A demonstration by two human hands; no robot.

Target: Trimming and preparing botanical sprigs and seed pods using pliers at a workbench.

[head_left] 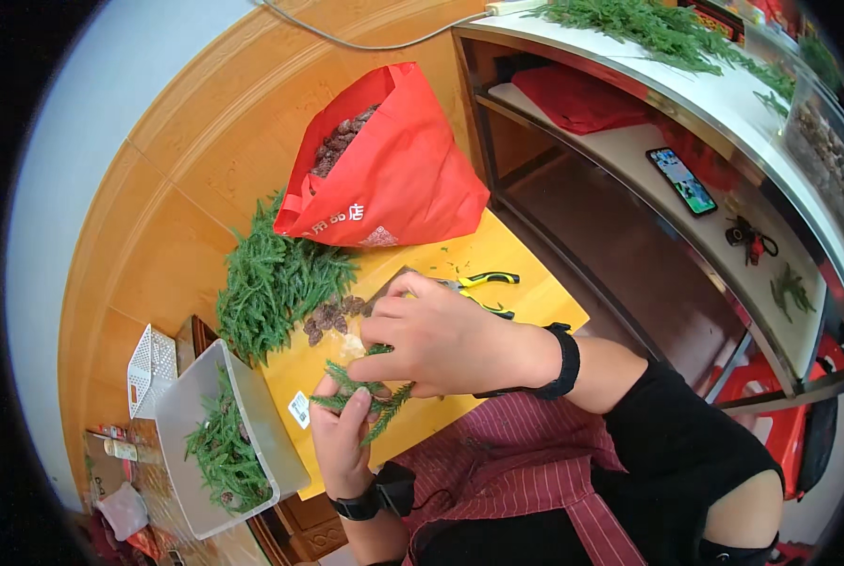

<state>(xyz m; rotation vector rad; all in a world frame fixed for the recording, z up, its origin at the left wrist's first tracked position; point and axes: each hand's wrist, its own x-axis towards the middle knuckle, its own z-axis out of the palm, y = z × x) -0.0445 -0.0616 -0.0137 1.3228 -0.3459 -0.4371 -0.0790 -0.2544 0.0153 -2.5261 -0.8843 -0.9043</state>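
My left hand (342, 441) is closed around the lower end of a green artificial pine sprig (390, 415), thumb pressed against its stem. My right hand (445, 335) reaches over from the right, its curled fingers closed at the top of the same sprig; its fingertips are partly hidden. Just beyond the hands, several small brown pine cones (335, 317) lie on the yellow table (546, 275). Pliers with yellow-and-black handles (490, 279) rest behind my right wrist, partly covered by it.
A red bag (403, 179) full of pine cones stands at the back of the table. Left of it is a heap of green sprigs (275, 278). A translucent bin (285, 453) holds sprigs at the left. Shelving on the right carries a phone (681, 181) and scissors (750, 240).
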